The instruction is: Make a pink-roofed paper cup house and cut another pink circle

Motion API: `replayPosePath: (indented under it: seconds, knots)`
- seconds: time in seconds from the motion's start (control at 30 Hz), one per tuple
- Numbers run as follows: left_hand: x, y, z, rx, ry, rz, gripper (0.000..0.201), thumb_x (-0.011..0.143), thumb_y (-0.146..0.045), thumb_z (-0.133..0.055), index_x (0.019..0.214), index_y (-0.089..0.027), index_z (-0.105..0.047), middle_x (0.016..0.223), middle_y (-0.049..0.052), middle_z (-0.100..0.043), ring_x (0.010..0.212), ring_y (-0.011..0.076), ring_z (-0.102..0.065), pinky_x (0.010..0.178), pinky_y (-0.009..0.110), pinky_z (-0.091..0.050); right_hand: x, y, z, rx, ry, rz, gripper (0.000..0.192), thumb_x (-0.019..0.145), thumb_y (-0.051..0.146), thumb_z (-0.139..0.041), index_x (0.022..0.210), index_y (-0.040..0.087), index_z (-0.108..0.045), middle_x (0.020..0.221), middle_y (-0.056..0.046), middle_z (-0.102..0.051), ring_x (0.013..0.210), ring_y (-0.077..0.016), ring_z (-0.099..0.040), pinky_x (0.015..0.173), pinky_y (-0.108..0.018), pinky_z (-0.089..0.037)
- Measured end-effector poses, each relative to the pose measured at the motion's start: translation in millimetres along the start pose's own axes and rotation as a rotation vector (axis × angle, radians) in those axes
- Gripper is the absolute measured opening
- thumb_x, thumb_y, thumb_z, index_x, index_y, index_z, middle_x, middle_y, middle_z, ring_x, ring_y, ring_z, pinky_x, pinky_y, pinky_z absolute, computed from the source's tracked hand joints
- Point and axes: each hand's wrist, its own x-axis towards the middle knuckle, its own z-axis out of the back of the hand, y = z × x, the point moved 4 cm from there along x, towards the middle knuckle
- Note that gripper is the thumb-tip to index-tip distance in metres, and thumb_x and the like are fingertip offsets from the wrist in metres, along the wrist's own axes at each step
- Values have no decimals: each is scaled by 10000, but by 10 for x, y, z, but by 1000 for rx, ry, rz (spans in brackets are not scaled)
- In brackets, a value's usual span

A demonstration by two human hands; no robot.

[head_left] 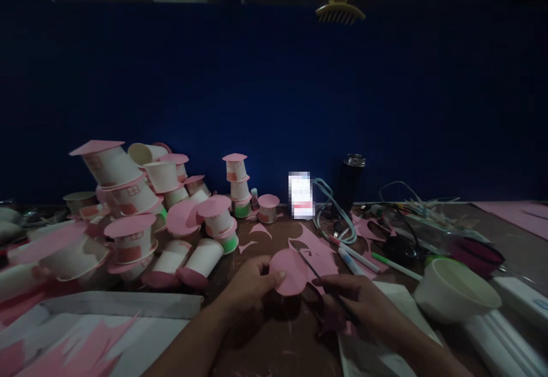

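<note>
Tabletop [265, 331] (brown, littered) under blue wall [274, 92]; left hand [250, 286] fingers pinching pink disc [290, 272]; right hand [363, 303] gripping scissors [319, 280].

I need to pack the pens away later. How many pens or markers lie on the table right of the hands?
3: a white pen with a green tip, and two pale markers side by side left of it, near the pink paper scraps. More may be hidden in the clutter.

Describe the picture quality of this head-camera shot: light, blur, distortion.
Head view: dim overall, the blue backdrop nearly black toward the corners. Light falls mostly on the paper cups and the white bowl. The left hand and right hand holding the pink paper and scissors are shadowed. One patch is pixelated. Edges bow outward from wide-angle distortion, and the near corners are soft.
</note>
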Motion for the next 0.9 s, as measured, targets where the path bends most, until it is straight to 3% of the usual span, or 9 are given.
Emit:
replayPosePath:
  seconds: [0.23, 0.4, 0.6, 0.77, 0.9]
  knots:
    - [-22, -34, -12, 42, -2, 1, 520, 649, -536, -746, 931, -108, -661, 852, 68, -686, 728, 169, -603, 621, 243, -455, 8, -52, -19, 86, 29, -33, 441, 707, 512, -746, 1035, 217, -756, 655, 1, -637, 518, -111, -535, 538, -250, -533]
    - [-19, 8, 4, 73, -12, 24, 482, 699, -524, -711, 963, -127, -645, 816, 48, -680, 702, 165, -617, 592, 228, -434, 5, -6, 23, -25, -7, 5, 420, 711, 509, -744, 1015, 221, -770, 798, -38, -719, 674, -166, -637, 615, -241, -544]
    - [-2, 29, 10, 33, -13, 25, 506, 673, -544, -729, 919, -113, -637, 769, 45, -658, 595, 122, -568, 500, 200, -388, 8, -15, 58, -22, -11, 22, 417, 739, 476, -736, 1056, 206, -750, 873, -52, -734, 754, -183, -655, 678, -262, -541]
    - [-4, 36, 6, 31, -3, 47, 535, 654, -559, -737, 939, -118, -634, 767, 39, -654, 557, 113, -555, 439, 182, -335, 13, -80, 24, 76, 6, -30, 419, 716, 465, -763, 1033, 192, -753, 821, -41, -711, 658, -141, -625, 614, -239, -532]
    - [-4, 19, -5, 7, 13, 21, 508, 664, -530, -742, 938, -114, -646, 809, 53, -672, 607, 129, -578, 528, 214, -417, 9, -75, -17, 179, 24, -54, 448, 678, 476, -785, 1014, 181, -759, 722, -24, -667, 596, -128, -585, 583, -261, -547]
